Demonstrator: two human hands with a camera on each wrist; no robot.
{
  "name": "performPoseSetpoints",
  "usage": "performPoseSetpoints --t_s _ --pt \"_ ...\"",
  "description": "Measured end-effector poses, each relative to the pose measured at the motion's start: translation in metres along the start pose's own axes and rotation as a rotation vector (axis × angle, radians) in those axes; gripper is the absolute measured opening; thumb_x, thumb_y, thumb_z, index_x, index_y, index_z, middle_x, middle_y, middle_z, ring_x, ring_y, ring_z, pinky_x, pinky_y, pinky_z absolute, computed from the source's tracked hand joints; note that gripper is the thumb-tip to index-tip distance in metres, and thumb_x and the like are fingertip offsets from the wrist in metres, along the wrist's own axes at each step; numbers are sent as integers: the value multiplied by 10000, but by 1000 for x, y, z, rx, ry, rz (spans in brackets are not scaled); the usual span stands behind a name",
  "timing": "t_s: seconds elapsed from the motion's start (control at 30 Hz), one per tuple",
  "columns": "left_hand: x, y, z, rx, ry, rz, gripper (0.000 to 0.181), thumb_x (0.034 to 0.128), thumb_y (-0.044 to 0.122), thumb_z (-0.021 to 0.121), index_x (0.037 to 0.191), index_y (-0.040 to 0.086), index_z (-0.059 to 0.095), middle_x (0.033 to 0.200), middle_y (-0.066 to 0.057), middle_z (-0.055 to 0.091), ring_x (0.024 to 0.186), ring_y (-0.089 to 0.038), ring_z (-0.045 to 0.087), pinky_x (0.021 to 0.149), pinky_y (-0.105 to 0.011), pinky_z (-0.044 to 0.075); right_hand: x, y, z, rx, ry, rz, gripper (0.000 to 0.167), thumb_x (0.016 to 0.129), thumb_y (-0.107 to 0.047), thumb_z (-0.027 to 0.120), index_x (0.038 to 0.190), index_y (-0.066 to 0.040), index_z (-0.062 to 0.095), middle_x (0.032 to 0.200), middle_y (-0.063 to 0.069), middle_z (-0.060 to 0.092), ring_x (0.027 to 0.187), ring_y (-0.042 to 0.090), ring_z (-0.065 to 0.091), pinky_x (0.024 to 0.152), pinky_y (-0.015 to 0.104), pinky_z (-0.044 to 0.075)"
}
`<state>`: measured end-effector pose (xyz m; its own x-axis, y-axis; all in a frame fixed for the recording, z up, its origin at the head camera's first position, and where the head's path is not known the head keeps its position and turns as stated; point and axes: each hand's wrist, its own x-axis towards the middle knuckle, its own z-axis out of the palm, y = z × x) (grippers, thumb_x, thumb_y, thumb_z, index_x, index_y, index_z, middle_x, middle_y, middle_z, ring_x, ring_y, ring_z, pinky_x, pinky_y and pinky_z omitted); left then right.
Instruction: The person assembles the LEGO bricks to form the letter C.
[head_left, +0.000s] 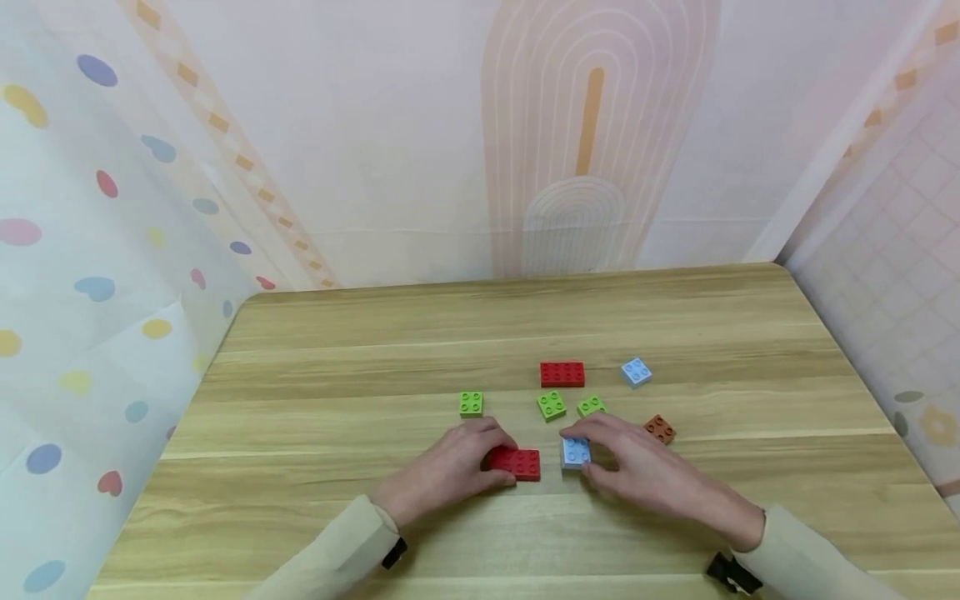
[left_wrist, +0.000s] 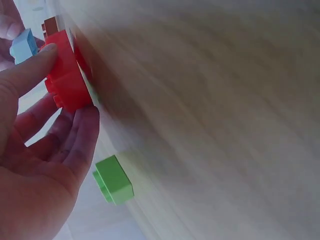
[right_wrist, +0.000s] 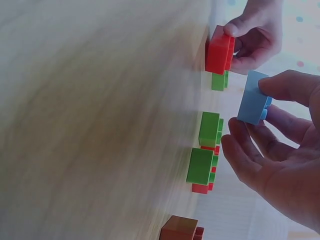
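Observation:
My left hand [head_left: 453, 467] grips a red brick [head_left: 528, 465] by its left end, thumb on the near side and fingers on the far side. Just right of it, my right hand [head_left: 645, 467] pinches a smaller light blue brick [head_left: 575, 453] between thumb and fingers. The right wrist view has this blue brick [right_wrist: 252, 97] raised off the tabletop, studs facing up, apart from the red one. Low over the table in the left wrist view is the red brick [left_wrist: 69, 75]; whether it touches the wood, I cannot tell.
Beyond the hands on the wooden table [head_left: 337, 350] lie a left green brick [head_left: 471, 404], a middle green brick [head_left: 551, 406], a partly hidden green brick [head_left: 591, 406], another red brick [head_left: 562, 374] and another blue brick [head_left: 636, 372]. A brown brick [head_left: 660, 429] lies beside my right hand.

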<state>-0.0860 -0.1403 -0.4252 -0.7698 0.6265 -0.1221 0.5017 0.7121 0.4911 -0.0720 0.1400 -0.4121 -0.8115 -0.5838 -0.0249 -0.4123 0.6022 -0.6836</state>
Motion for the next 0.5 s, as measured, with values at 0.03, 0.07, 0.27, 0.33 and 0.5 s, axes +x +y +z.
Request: performPoseSetpoints --t_s 0.03,0.07,0.27,0.33,0.5 --pt "0 1 0 1 2 3 337 903 373 734 1142 138 693 1061 79 594 939 -64 548 872 -273 513 0 0 0 2 1 -1 455 895 -102 716 1335 -129 605 1319 34 587 1212 249 555 969 466 501" --pt "0 2 1 6 4 4 341 903 377 734 1141 136 693 1061 76 594 933 -62 546 869 -273 513 0 0 0 1 4 -6 452 898 -100 712 1336 -128 604 1320 38 587 1213 253 554 968 471 501" --pt "2 6 6 24 21 -2 337 897 382 738 1130 141 692 1050 73 593 920 -68 544 852 -283 511 0 1 0 -1 9 -30 451 903 -79 694 1340 -130 599 1317 47 587 1204 254 558 952 470 509" --pt "3 7 7 30 33 0 342 892 381 743 1129 140 690 1049 70 596 923 -72 548 848 -282 512 0 1 1 4 10 -36 454 901 -78 694 1342 -132 599 1318 47 587 1201 255 561 951 467 510" --pt "4 9 10 52 52 4 372 885 384 750 1148 131 678 1052 57 595 928 -79 546 843 -282 512 1 2 3 22 8 -52 459 897 -88 701 1342 -135 600 1321 31 586 1196 246 564 960 463 506"
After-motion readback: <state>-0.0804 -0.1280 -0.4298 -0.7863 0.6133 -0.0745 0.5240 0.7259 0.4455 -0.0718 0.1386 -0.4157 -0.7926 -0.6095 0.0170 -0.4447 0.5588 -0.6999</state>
